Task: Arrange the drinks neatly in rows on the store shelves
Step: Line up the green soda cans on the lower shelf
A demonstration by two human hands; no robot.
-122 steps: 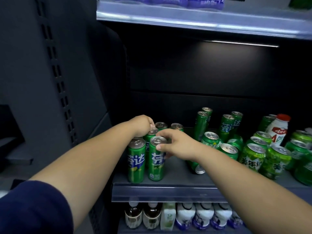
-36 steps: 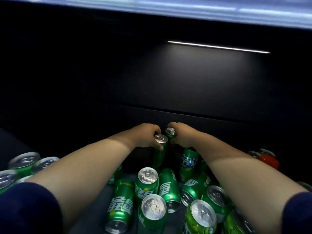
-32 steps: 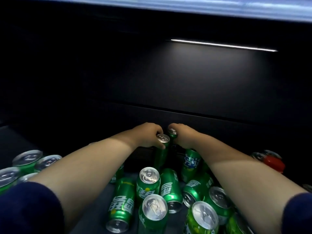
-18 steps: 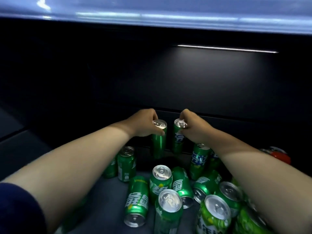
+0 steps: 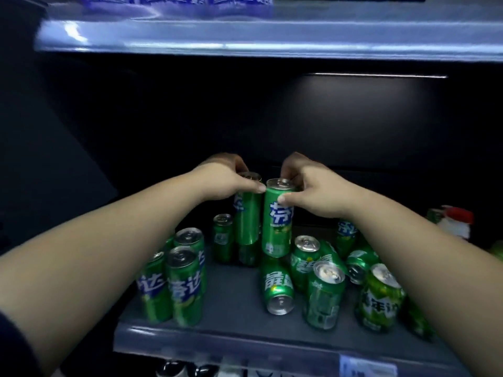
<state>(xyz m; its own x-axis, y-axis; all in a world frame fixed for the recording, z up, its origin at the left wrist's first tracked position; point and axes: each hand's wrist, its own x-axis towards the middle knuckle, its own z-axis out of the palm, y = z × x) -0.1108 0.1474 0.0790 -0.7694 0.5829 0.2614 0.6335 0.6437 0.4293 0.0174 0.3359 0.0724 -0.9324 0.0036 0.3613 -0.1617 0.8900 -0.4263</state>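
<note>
Two held cans [image 5: 277,221] over bare middle strip of shelf [image 5: 239,300].

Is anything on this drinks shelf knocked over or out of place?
Yes. One green can lies on its side in the middle, lid toward the front, and a second can lies tipped right of it. A red-capped white bottle stands among green cans at the far right. The slim cans at the left stand upright.

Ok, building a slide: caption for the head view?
Left hand grips one slim green can, right hand another, above the cluttered shelf.
</note>
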